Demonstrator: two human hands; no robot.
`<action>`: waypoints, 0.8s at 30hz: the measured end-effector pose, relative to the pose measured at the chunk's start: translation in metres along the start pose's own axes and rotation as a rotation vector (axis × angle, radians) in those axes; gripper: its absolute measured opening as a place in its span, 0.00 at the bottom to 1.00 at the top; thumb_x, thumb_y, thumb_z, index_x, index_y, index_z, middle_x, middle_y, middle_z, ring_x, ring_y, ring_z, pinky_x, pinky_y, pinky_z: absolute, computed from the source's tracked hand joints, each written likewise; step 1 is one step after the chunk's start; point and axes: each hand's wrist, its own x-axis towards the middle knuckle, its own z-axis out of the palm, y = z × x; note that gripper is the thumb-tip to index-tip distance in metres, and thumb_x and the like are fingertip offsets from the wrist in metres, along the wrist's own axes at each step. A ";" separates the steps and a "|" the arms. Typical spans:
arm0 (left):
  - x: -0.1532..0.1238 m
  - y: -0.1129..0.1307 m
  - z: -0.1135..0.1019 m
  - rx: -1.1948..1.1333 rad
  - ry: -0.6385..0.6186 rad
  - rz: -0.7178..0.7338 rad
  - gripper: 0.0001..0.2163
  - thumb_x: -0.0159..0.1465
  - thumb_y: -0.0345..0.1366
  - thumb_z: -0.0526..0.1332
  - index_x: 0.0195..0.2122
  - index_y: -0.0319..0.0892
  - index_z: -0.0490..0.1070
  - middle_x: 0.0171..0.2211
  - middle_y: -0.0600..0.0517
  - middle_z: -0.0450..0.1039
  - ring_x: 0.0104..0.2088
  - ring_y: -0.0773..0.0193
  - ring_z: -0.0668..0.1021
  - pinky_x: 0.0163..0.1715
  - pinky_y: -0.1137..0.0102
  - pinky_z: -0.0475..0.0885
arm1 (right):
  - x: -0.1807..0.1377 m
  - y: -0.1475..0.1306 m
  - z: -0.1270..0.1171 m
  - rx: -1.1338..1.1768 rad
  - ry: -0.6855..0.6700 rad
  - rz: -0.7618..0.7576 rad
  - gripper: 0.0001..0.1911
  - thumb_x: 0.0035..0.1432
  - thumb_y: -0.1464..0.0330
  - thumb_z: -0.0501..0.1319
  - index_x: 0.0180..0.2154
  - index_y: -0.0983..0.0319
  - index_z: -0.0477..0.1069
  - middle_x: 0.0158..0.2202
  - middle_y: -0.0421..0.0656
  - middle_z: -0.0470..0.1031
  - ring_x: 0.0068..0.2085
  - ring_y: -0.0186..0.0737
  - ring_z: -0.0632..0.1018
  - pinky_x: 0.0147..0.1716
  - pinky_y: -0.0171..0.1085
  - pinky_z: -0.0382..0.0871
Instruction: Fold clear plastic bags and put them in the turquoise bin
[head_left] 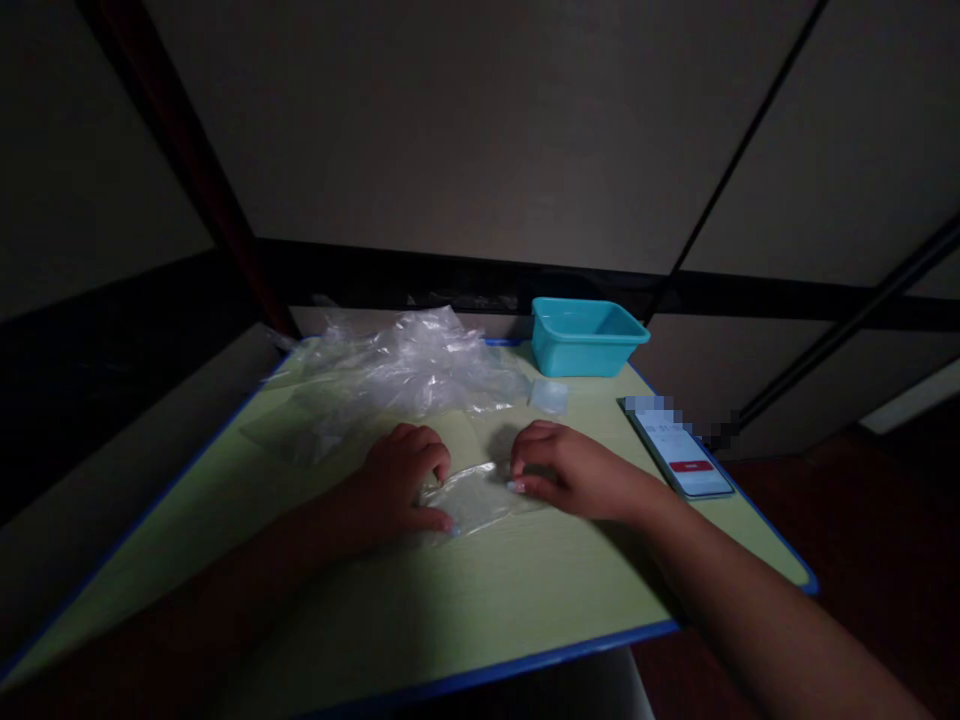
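A clear plastic bag (476, 497) lies flattened on the table between my hands. My left hand (405, 480) is at its left end, fingers curled and the thumb resting along the lower edge of the film. At the right end, my right hand (559, 465) pinches the bag between thumb and bent fingers. Just beyond both hands spreads a loose pile of crumpled clear plastic bags (427, 360). A small folded pale square (549, 397) sits at the right side of that pile.
A turquoise plastic basket (589, 350) stands at the table's far right corner. Along the right edge lies a phone (679, 445) with its screen lit. The pale green table (450, 610) has a blue rim, and panelled walls rise behind it.
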 end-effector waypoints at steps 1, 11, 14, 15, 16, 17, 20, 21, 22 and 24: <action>0.000 -0.001 0.000 -0.014 -0.007 0.014 0.22 0.46 0.52 0.70 0.33 0.43 0.67 0.39 0.51 0.66 0.43 0.54 0.65 0.42 0.63 0.60 | 0.000 -0.004 0.002 0.005 -0.020 -0.024 0.03 0.58 0.71 0.60 0.35 0.63 0.71 0.33 0.44 0.73 0.38 0.39 0.72 0.42 0.39 0.65; -0.005 -0.011 -0.018 0.054 0.033 -0.244 0.21 0.44 0.49 0.70 0.30 0.41 0.67 0.35 0.49 0.67 0.41 0.52 0.66 0.40 0.64 0.62 | -0.003 -0.010 0.015 -0.015 -0.187 -0.034 0.16 0.61 0.67 0.57 0.51 0.58 0.70 0.60 0.44 0.65 0.62 0.43 0.61 0.61 0.52 0.47; -0.008 -0.010 -0.022 0.053 -0.067 -0.226 0.22 0.42 0.52 0.71 0.29 0.41 0.67 0.35 0.49 0.67 0.41 0.52 0.66 0.38 0.65 0.63 | -0.004 -0.011 0.015 -0.030 -0.269 -0.004 0.20 0.61 0.64 0.57 0.55 0.55 0.66 0.63 0.44 0.59 0.65 0.44 0.56 0.62 0.56 0.42; -0.008 -0.008 -0.022 0.060 -0.089 -0.215 0.22 0.42 0.52 0.71 0.28 0.41 0.67 0.34 0.50 0.67 0.41 0.52 0.66 0.38 0.65 0.63 | -0.004 -0.012 0.015 -0.034 -0.288 0.001 0.21 0.61 0.64 0.57 0.56 0.55 0.65 0.63 0.44 0.58 0.65 0.43 0.55 0.62 0.56 0.41; -0.009 -0.007 -0.022 0.068 -0.103 -0.209 0.22 0.42 0.52 0.71 0.27 0.41 0.66 0.33 0.50 0.67 0.40 0.53 0.67 0.37 0.66 0.62 | -0.004 -0.012 0.015 -0.036 -0.301 0.005 0.22 0.61 0.64 0.57 0.57 0.54 0.65 0.64 0.44 0.58 0.66 0.43 0.54 0.62 0.57 0.41; -0.009 -0.005 -0.022 0.073 -0.112 -0.207 0.22 0.43 0.52 0.71 0.26 0.41 0.66 0.32 0.49 0.67 0.40 0.53 0.67 0.36 0.66 0.62 | -0.004 -0.012 0.016 -0.037 -0.308 0.009 0.22 0.61 0.64 0.57 0.57 0.54 0.64 0.64 0.44 0.57 0.66 0.43 0.54 0.62 0.57 0.40; -0.011 0.000 -0.022 0.059 -0.124 -0.191 0.20 0.46 0.52 0.70 0.23 0.41 0.66 0.31 0.49 0.67 0.38 0.53 0.67 0.34 0.67 0.61 | -0.005 -0.013 0.017 -0.027 -0.299 0.011 0.23 0.61 0.65 0.58 0.58 0.54 0.63 0.63 0.46 0.58 0.66 0.44 0.54 0.62 0.58 0.40; -0.011 0.002 -0.023 0.050 -0.128 -0.181 0.20 0.47 0.51 0.70 0.23 0.41 0.66 0.30 0.49 0.67 0.38 0.54 0.67 0.33 0.67 0.61 | -0.005 -0.012 0.017 -0.023 -0.294 0.009 0.24 0.61 0.65 0.58 0.58 0.54 0.63 0.63 0.47 0.58 0.66 0.45 0.54 0.62 0.58 0.40; -0.011 0.004 -0.023 0.043 -0.135 -0.173 0.19 0.47 0.51 0.69 0.22 0.41 0.65 0.29 0.50 0.66 0.37 0.55 0.68 0.33 0.67 0.61 | -0.005 -0.012 0.017 -0.022 -0.293 0.007 0.24 0.61 0.65 0.58 0.58 0.54 0.63 0.63 0.47 0.58 0.66 0.46 0.53 0.62 0.58 0.40; -0.011 0.008 -0.025 0.044 -0.154 -0.169 0.18 0.48 0.49 0.69 0.22 0.41 0.65 0.29 0.51 0.66 0.36 0.57 0.68 0.32 0.68 0.60 | -0.006 -0.012 0.017 -0.027 -0.300 0.008 0.24 0.61 0.64 0.58 0.59 0.55 0.63 0.63 0.47 0.58 0.66 0.46 0.52 0.62 0.58 0.41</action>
